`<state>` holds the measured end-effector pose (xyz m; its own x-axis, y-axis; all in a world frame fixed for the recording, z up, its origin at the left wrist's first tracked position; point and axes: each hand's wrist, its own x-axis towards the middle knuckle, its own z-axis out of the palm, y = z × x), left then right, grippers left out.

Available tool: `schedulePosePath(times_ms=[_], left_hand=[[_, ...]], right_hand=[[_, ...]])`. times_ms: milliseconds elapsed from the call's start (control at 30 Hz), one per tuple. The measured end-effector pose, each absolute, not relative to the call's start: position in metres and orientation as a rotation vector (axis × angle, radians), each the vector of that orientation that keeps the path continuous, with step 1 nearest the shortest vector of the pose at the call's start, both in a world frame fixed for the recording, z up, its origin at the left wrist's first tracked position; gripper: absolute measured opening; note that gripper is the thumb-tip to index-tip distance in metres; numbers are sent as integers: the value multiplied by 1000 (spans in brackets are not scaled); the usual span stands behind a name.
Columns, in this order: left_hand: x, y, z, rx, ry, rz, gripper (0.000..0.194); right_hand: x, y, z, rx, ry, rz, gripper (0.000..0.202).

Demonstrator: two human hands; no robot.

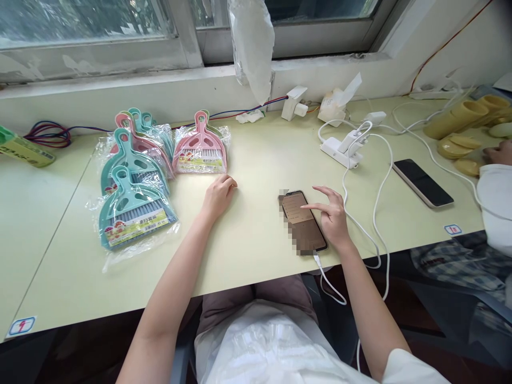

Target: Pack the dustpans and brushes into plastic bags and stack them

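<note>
On the table, the phone [304, 230] lies lit, with a white charging cable [318, 260] plugged into its lower end. Over its right edge is my right hand [334, 218], fingers spread, the index fingertip at the screen. My left hand [219, 196] rests on the tabletop with its fingers curled in; nothing shows in them. Just beyond it stands a pink dustpan and brush set [201, 144] in clear plastic wrap. Left of that hand, several more wrapped sets lie overlapped, with a teal dustpan and brush set [134, 210] nearest me.
A white power strip [340, 151] with plugs and looping cables sits right of centre. Another phone [424, 182], dark-screened, lies near a co-worker's hand [500, 153] and yellow cylinders [456, 118]. A plastic bag [254, 48] hangs by the window. Bundled wires [50, 133] lie at far left.
</note>
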<state>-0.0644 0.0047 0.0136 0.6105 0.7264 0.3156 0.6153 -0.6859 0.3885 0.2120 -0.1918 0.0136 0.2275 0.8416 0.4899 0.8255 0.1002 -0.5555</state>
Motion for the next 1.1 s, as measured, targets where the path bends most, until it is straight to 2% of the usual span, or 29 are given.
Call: schedulePosePath(times_ms=[300, 567, 1100], left_hand=[[-65, 6, 13, 2604, 1094, 674, 19], [-64, 4, 15, 2591, 1107, 662, 20], [-64, 3, 16, 2594, 1103, 657, 20]], right_hand=[[211, -192, 15, -1688, -1577, 59, 58], [215, -197, 14, -1669, -1429, 57, 45], [215, -197, 13, -1703, -1428, 106, 48]])
